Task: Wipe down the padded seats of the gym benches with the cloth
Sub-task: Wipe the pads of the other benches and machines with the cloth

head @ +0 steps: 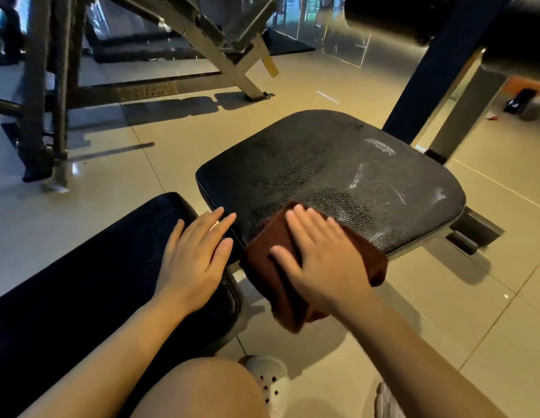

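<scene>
A black padded seat (pixel 329 176) with white scuffs on its right side fills the middle of the view. A folded brown cloth (pixel 271 260) lies over the seat's near edge and hangs off it. My right hand (pixel 320 254) presses flat on the cloth with straight fingers. To the left lies the long black back pad (pixel 81 285) of the same bench. My left hand (pixel 196 251) rests flat on that pad's end, fingertips reaching the gap beside the seat.
A metal machine frame (pixel 202 37) stands on the tiled floor (pixel 172 152) behind the bench. A dark upright post (pixel 437 64) and roller pad (pixel 392 16) rise at the upper right. My knee (pixel 199 390) and a white shoe (pixel 271 384) show at the bottom.
</scene>
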The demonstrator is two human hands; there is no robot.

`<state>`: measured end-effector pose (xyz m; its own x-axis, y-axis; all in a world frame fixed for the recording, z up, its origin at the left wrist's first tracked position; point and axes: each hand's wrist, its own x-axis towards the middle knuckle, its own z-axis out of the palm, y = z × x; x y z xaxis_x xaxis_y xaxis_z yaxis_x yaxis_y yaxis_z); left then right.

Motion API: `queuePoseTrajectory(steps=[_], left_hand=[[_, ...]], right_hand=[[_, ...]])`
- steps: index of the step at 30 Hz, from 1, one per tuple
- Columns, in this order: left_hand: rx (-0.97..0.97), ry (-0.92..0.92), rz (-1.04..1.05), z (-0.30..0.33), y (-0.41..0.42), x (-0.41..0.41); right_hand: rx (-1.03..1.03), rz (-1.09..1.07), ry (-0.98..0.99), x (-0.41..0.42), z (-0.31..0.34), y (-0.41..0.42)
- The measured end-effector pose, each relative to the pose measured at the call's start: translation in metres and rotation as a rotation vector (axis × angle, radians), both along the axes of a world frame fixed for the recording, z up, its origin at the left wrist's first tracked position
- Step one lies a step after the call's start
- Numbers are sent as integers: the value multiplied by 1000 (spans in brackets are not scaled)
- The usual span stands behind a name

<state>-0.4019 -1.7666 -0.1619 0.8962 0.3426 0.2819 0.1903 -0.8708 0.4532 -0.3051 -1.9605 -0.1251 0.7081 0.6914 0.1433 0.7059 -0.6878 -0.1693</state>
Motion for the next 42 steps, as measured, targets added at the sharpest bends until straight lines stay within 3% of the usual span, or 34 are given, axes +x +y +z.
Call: queuePoseTrajectory(steps=[6,15,20,25,29,32,37,42], left_hand=[[21,37,39,1,0,4],[-8,22,43,3,-1,3],[26,10,27,2,-2,-2],[41,0,19,-1,1,1],[15,-22,49,-3,2,6],[-7,-33,57,-2,2,6],[-20,-12,62,1,1,5],[13,19,67,4,-1,2]], right_hand=[[-129,-274,91,50,12,7],[-16,91,49,-57,-3,19],[37,-180,8,-36,-4,3],[-91,-399,83,50,10,-12],[-107,-465,98,72,11,-8],[-82,-381,79,43,12,8],[-59,-27,58,-46,-1,48],[-4,55,6,-47,-8,34]])
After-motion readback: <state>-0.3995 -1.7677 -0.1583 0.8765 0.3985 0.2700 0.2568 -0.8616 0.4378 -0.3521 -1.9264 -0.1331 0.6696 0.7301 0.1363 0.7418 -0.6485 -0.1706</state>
